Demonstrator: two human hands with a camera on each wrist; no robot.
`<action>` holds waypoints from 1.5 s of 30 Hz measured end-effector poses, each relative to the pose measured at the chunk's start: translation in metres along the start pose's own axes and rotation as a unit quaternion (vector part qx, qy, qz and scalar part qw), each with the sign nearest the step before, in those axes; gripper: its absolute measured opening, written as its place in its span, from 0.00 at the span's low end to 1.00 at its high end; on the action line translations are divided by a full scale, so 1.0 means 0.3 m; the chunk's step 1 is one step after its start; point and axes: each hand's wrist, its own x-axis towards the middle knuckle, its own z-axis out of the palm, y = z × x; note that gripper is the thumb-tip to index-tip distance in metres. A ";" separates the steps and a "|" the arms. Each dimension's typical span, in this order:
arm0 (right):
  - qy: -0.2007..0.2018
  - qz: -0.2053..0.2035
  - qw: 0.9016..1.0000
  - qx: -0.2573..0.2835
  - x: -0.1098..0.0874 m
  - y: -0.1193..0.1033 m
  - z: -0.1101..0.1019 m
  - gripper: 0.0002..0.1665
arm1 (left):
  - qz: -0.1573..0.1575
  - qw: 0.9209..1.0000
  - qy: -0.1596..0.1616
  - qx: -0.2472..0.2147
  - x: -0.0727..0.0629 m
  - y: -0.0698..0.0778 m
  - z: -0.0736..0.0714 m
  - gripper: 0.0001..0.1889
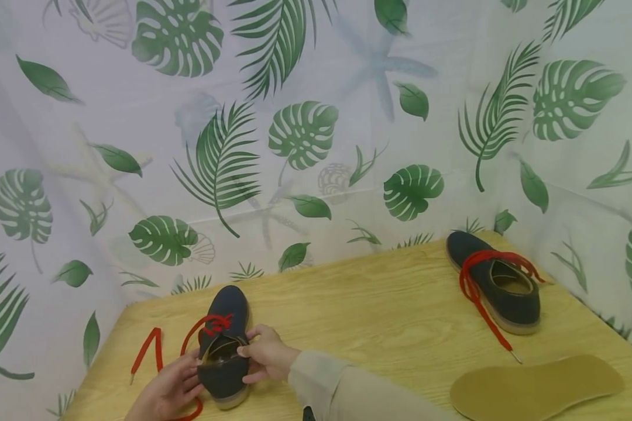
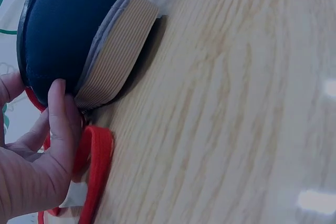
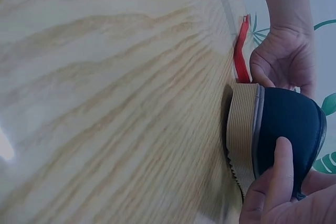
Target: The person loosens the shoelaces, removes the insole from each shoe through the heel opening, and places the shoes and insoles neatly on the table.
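A dark navy shoe (image 1: 230,374) with red laces stands on the wooden table, toe pointing away from me. My left hand (image 1: 169,383) grips its left side near the heel, with the thumb at the collar. On the opposite side my right hand (image 1: 268,354) holds the collar, thumb at the opening's edge and fingers against the outer wall. The heel of the navy shoe (image 2: 73,30) and its ribbed tan sole show in the left wrist view. A red shoelace (image 2: 97,166) hangs beside my left hand (image 2: 44,166). In the right wrist view, fingers of my right hand (image 3: 286,192) lie along the shoe's side.
A second navy shoe (image 1: 524,307) with loose red laces (image 1: 476,286) stands at the table's back right. In front of it lies a tan insole (image 1: 537,387). A leaf-patterned cloth (image 1: 321,70) hangs behind the wooden table (image 1: 368,304). One lace end (image 1: 150,351) lies left of the near shoe.
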 end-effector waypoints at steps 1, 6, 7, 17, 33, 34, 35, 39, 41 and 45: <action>0.001 -0.002 1.000 0.003 0.002 0.001 0.005 0.12 | 0.001 1.000 0.007 -0.001 -0.001 0.003 -0.002 0.40; 0.008 -0.017 1.000 0.016 0.005 0.009 0.025 0.14 | 0.000 1.000 0.008 -0.012 -0.005 0.008 -0.020 0.38; 0.010 -0.020 1.000 0.017 0.004 0.010 0.029 0.14 | 0.000 1.000 0.000 -0.014 -0.006 0.008 -0.024 0.38; 0.011 -0.021 0.999 0.025 0.023 0.018 0.066 0.15 | -0.002 1.000 -0.014 -0.021 -0.011 0.021 -0.069 0.40; -0.022 0.025 0.998 -0.054 0.047 -0.019 0.026 0.13 | -0.003 0.995 0.074 0.061 -0.032 0.050 -0.026 0.37; -0.028 0.027 0.998 -0.055 0.049 -0.029 0.013 0.14 | 0.002 0.994 0.083 0.071 -0.037 0.055 -0.024 0.37; -0.031 0.025 0.998 -0.057 0.051 -0.039 -0.002 0.15 | 0.010 0.993 0.090 0.079 -0.042 0.061 -0.022 0.37; -0.024 0.014 0.998 -0.062 0.039 -0.074 -0.060 0.16 | 0.049 0.986 0.135 0.080 -0.066 0.084 -0.023 0.38; -0.019 0.007 0.997 -0.068 0.036 -0.080 -0.089 0.17 | 0.075 0.984 0.152 0.061 -0.074 0.093 -0.022 0.38; -0.010 -0.004 0.996 -0.083 0.038 -0.080 -0.143 0.19 | 0.116 0.977 0.172 0.043 -0.091 0.119 -0.006 0.37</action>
